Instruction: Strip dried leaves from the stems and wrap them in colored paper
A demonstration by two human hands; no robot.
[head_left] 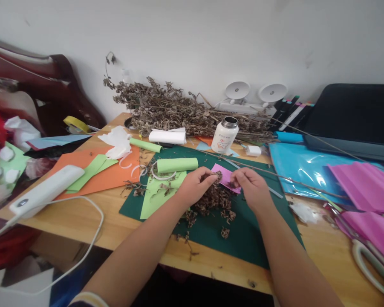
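Observation:
Over the dark green mat, my left hand pinches a small dried leaf between thumb and fingers. My right hand is closed a short way to its right, its fingertips pinched on a dark dried scrap beside a pink paper piece. Below both hands lies a loose pile of crumbled dried leaves. Light green paper is partly under my left forearm, with a rolled green paper behind it.
A bundle of dried stems lies along the wall. An uncapped white bottle stands behind the hands. Scissors and pink paper are at right. A white power strip with its cord lies left, near orange paper.

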